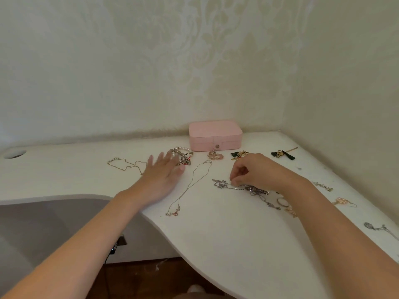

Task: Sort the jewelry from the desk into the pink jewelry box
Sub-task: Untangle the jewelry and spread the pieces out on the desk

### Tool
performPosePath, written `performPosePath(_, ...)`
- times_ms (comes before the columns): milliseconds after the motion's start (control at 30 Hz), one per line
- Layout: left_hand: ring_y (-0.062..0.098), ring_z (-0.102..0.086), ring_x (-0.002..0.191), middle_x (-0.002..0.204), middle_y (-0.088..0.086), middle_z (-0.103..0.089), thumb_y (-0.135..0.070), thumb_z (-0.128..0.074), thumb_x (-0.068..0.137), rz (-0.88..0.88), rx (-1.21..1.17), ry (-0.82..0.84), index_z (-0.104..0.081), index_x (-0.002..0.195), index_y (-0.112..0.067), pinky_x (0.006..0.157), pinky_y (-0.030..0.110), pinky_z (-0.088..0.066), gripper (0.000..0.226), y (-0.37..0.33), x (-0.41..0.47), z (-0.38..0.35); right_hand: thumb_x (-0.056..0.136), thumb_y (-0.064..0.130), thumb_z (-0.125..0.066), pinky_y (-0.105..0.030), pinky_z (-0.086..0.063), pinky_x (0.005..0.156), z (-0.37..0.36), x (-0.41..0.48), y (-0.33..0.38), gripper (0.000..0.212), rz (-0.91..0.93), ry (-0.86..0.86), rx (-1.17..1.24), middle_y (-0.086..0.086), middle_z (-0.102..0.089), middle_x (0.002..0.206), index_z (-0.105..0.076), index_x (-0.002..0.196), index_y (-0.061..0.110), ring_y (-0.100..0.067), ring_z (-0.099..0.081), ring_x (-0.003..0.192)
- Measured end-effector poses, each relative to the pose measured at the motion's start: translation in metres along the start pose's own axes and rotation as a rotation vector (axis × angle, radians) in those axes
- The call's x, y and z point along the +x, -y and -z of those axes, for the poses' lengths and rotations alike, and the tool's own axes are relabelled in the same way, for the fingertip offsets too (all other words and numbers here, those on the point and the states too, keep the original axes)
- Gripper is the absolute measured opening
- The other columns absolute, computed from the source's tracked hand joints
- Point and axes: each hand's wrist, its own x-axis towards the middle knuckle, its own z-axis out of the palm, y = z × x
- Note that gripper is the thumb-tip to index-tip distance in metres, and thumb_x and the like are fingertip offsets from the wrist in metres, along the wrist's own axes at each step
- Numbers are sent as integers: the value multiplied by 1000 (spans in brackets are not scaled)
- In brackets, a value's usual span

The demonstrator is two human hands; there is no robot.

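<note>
The pink jewelry box (pixel 215 135) sits closed with its snap fastened at the back of the white desk (pixel 226 234), against the wall. My left hand (pixel 162 179) lies flat and open on the desk, fingers reaching a heap of pearl and bead bracelets (pixel 183 155). My right hand (pixel 252 170) pinches a tangled silver chain (pixel 241 187) that still rests on the desk. A thin silver necklace with a red pendant (pixel 190 186) lies between my hands. A gold chain (pixel 125 165) lies left of my left hand.
A pink flower piece (pixel 215 155), two green-and-gold brooches (pixel 239 154) (pixel 282 154), pink pearl earrings (pixel 343 201), a small silver earring (pixel 322 186) and a dark pendant (pixel 373 227) are scattered at the right. A cable hole (pixel 15 154) sits far left. The desk's front edge curves inward.
</note>
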Motion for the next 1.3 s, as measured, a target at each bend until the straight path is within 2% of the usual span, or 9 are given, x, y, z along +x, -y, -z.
performPosePath(167,1,11,142,158,-8,7,-51,-18,97,-238,-53,158,-2,151,-25,113,21,10,62,-41,-14,-21,79,20,-74,-26,-49,68,2,1,-1,7,-31,29,-66,4,-66,79,-71,83,15,-14,-61,75)
performPosePath(433,11,4,145,159,0,-2,-53,-24,97,-55,14,104,-10,151,-21,116,29,5,64,-10,1,-8,92,19,-55,-19,-40,58,1,-1,1,16,-19,101,-105,-6,-67,90,-65,91,7,-12,-52,69)
performPosePath(533,10,-1,145,157,-2,-15,-48,-35,96,-139,-133,-13,-21,149,-23,117,27,2,60,-29,1,-7,96,21,-48,-26,-45,67,3,-1,4,14,8,69,34,7,-62,79,-57,87,15,-12,-54,72)
performPosePath(633,4,-24,139,148,-12,-36,-48,-52,91,-182,-419,7,-40,139,-35,112,27,-22,52,-61,4,-3,97,19,-47,-37,-50,77,6,-1,7,15,42,47,328,8,-61,68,-53,83,17,-13,-58,68)
performPosePath(767,17,-62,107,104,4,-71,-36,-65,85,-196,-793,139,-70,87,-15,97,31,-42,21,-93,12,-4,99,13,-45,-19,-43,55,16,-7,14,17,117,-4,556,5,-48,56,-50,82,14,-10,-46,52)
performPosePath(900,14,-54,51,48,-1,-48,-15,-49,95,-31,-1289,78,-50,54,-15,67,28,-55,41,-100,10,8,86,21,-68,-21,-31,48,29,-10,7,14,172,-99,697,-11,-34,62,-58,79,14,-11,-32,51)
performPosePath(1033,4,-24,34,42,-10,-23,-23,-50,85,80,-1633,102,-39,49,-23,31,16,-27,37,-86,3,38,78,10,-74,-21,-33,47,36,-9,-4,16,179,-224,746,-4,-39,57,-65,89,14,-14,-34,51)
performPosePath(1133,1,-19,31,41,-11,-22,-26,-50,77,20,-1665,96,-38,47,-24,28,15,-13,32,-83,-4,63,85,8,-65,-22,-38,51,34,-2,-13,11,48,-359,804,10,-38,48,-67,96,9,-9,-34,43)
performPosePath(1300,2,-17,31,41,-12,-22,-25,-46,75,-24,-1608,111,-39,45,-23,29,16,-11,31,-89,-21,101,93,13,-55,-24,-49,64,30,0,-31,13,-126,-378,1132,2,-45,60,-66,96,6,-7,-42,46)
